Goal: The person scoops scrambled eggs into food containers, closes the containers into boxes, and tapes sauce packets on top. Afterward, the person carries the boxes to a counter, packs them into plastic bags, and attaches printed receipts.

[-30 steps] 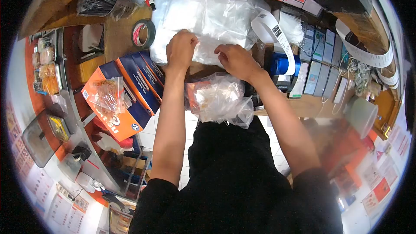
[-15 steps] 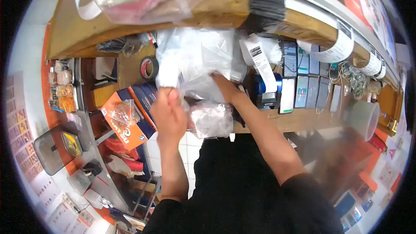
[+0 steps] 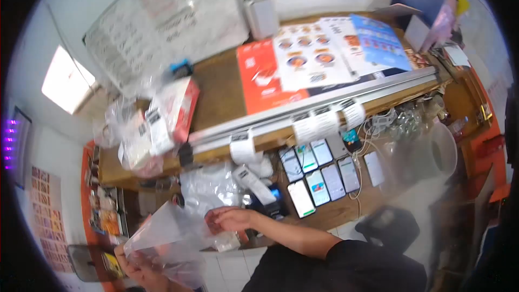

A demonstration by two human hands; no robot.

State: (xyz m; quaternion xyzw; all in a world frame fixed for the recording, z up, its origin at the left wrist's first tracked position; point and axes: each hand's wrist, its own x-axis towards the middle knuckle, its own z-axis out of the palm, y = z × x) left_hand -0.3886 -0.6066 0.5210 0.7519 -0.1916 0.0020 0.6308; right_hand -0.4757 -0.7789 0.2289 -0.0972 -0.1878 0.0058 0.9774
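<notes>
A clear plastic bag [image 3: 170, 238] hangs at the lower left, tilted and spread out. My left hand [image 3: 141, 269] grips its lower left side, the fingers seen through the film. At the bag's right edge is my right hand [image 3: 232, 219], fingers bent and apart; whether they touch the film is unclear. Just below the right hand, a clear-wrapped packet [image 3: 227, 241] lies at the table's front edge. Behind the hands lies a pile of clear plastic bags [image 3: 208, 186]. A receipt printer [image 3: 274, 208] with a paper strip [image 3: 254, 184] stands right of the pile.
Several phones [image 3: 326, 184] with cables lie on the table [image 3: 338, 213]. A translucent bin [image 3: 440, 154] stands at the right, a black stool [image 3: 389, 230] below. Bagged packages [image 3: 138, 148] and printed menus [image 3: 311, 57] lie on the upper shelf [image 3: 216, 94], with receipts hanging from its edge.
The view has tilted up, showing the upper shelf and wall. The bag is now lifted off the pile and spread out at the left. My left hand has moved lower left, away from the right.
</notes>
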